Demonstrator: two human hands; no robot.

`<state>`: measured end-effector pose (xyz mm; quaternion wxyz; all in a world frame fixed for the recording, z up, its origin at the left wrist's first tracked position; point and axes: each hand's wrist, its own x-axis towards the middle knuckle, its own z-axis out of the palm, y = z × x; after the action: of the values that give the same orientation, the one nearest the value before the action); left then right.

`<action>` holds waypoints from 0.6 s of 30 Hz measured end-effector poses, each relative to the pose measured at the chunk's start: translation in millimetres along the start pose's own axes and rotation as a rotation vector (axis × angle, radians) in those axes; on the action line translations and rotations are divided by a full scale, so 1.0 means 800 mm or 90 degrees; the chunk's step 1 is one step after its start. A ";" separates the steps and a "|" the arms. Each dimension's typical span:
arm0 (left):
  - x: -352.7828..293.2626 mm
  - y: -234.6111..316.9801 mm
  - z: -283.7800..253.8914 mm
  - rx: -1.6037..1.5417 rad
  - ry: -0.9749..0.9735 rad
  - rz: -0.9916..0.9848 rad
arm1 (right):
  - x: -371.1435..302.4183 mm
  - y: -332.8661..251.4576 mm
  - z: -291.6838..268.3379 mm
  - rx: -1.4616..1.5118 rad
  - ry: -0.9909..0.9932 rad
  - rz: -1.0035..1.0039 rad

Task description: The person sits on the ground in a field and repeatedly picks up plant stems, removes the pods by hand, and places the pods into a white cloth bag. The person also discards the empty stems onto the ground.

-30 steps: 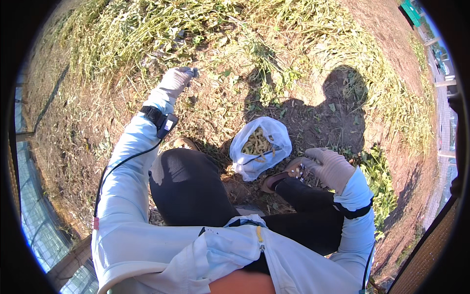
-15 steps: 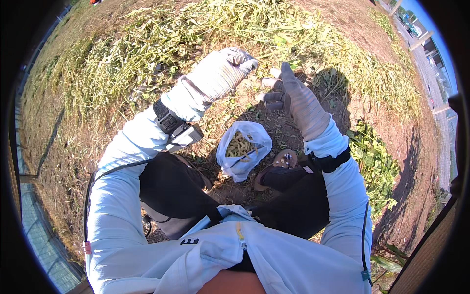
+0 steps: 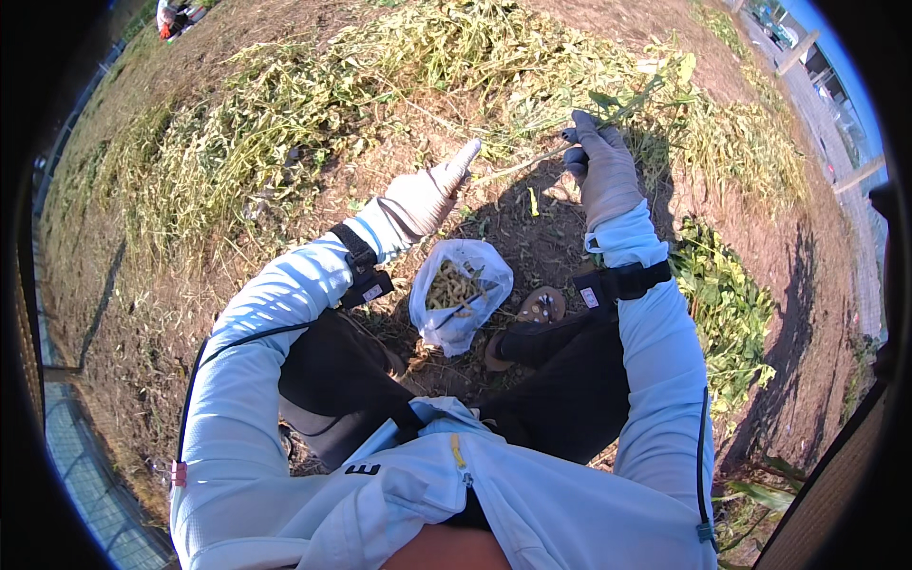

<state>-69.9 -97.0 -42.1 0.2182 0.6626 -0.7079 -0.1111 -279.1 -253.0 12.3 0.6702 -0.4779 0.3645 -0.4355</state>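
My right hand (image 3: 606,176), in a grey glove with dark fingertips, is closed on a plant stem (image 3: 521,169) bearing green leaves at its far end. The stem slants down left toward my left hand (image 3: 426,198). That hand, in a pale striped glove, has its thumb side pointing at the stem's lower end and the other fingers curled out of sight; whatever they grip is hidden. Below and between the hands, an open white plastic bag (image 3: 440,328) stands on the soil, with yellowish-tan pods (image 3: 451,287) inside.
Pulled, wilting plants (image 3: 285,123) lie in a wide band across the ground ahead. A heap of greener leafy plants (image 3: 722,304) is at the right. My shoe (image 3: 542,306) is beside the bag. Blue-green netting (image 3: 85,465) runs along the left edge; a person (image 3: 171,19) is far off at upper left.
My right hand has closed and now holds a leafy plant stem. The left hand has come down and nearer to me. A distant person has come further into view at upper left.
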 end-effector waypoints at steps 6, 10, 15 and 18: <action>-0.013 -0.150 -0.014 0.200 -0.040 -0.161 | 0.012 -0.046 -0.058 -0.009 0.156 -0.152; -0.049 -0.215 -0.055 -0.007 0.063 -0.636 | 0.010 -0.070 -0.112 -0.026 0.217 -0.270; -0.111 -0.223 -0.087 0.458 -0.269 -0.805 | -0.018 -0.119 -0.181 -0.087 0.426 -0.402; -0.135 -0.239 -0.091 0.437 -0.302 -0.799 | -0.063 -0.158 -0.243 -0.146 0.392 -0.483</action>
<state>136.4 0.0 -81.2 -0.2631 0.9307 -0.2200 -0.1276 -502.9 -289.8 83.2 0.2690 -0.4970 0.3915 -0.7262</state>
